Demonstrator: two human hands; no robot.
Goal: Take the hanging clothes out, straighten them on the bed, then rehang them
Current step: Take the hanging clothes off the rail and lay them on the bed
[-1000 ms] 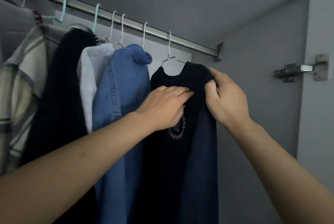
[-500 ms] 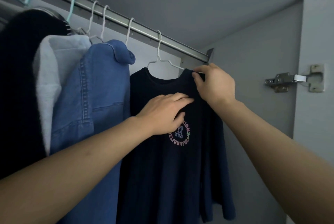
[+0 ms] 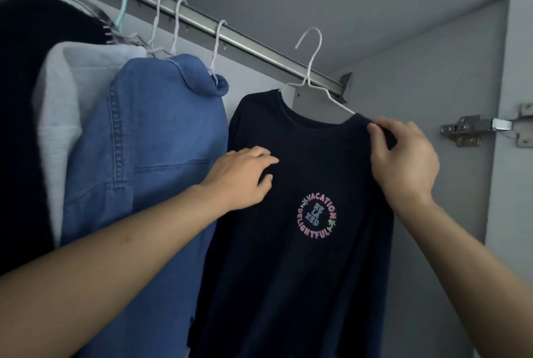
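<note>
While a navy T-shirt point(image 3: 302, 256) on a white wire hanger point(image 3: 310, 69) is held off the metal closet rail point(image 3: 230, 34), its right shoulder is pinched by the right hand point(image 3: 403, 161), and its chest is touched by the loosely curled left hand point(image 3: 242, 176). Beside it, a denim shirt point(image 3: 150, 155) is hung. The T-shirt's hem is cut off below; the left fingertips are partly hidden.

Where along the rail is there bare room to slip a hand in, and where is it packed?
Bare rail lies between the denim shirt hook and the navy T-shirt white hanger, whose hook appears off the rail. Open wall right of the right hand. Crowded left of the denim, where hooks bunch. The left hand rests on the T-shirt.
</note>
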